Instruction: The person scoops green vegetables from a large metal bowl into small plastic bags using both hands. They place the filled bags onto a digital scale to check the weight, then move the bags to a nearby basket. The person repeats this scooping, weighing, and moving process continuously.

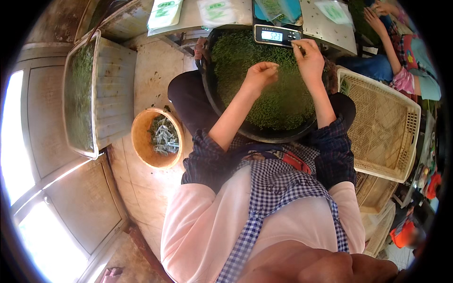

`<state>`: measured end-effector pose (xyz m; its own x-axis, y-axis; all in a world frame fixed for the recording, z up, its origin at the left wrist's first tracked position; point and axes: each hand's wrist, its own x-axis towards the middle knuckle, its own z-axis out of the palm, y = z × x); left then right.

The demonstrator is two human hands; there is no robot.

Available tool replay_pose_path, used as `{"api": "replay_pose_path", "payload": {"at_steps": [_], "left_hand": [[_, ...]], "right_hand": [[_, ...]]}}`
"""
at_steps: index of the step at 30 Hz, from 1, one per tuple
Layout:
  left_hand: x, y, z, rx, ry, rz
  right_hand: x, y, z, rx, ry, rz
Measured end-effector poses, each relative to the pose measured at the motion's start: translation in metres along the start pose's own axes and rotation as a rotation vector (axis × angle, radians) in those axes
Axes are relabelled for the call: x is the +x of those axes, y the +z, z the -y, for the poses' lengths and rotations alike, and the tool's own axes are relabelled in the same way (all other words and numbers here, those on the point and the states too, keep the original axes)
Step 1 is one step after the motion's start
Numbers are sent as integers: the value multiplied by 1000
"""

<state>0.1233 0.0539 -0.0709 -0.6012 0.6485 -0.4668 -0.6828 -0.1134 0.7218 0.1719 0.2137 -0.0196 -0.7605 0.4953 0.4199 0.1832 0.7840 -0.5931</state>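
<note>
A large dark tub (209, 92) full of small-leaved greens (269, 116) sits at my lap. My left hand (262, 75) hovers over the greens with its fingers curled together; whether anything is pinched in it is unclear. My right hand (308, 56) is beside the lower right corner of a digital scale (260, 39), with thumb and fingertips together and what looks like a bit of green between them. On the scale's blue platform (260, 12) lies a clear plastic bag (277, 10) with greens in it. The scale's display is lit.
Printed plastic bags (164, 14) lie on the metal table (244, 19). A yellowish bucket (138, 141) with plastic scraps and a large bin of greens (115, 88) stand left. Plastic crates (382, 120) are at right. A co-worker's hands (377, 19) are at upper right.
</note>
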Motion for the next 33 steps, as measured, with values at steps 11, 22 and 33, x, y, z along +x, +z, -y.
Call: {"api": "replay_pose_path", "payload": {"at_steps": [11,22,33], "left_hand": [[-2,1,-1,108,111,-17],[-1,2,0,125,162,-29],[-33,-14,-6,1672,414,186]], "right_hand": [[-21,7,-16,721,300,582],[-32,10,-16,768,381,573],[-20,-3,-18,213,166,437]]}}
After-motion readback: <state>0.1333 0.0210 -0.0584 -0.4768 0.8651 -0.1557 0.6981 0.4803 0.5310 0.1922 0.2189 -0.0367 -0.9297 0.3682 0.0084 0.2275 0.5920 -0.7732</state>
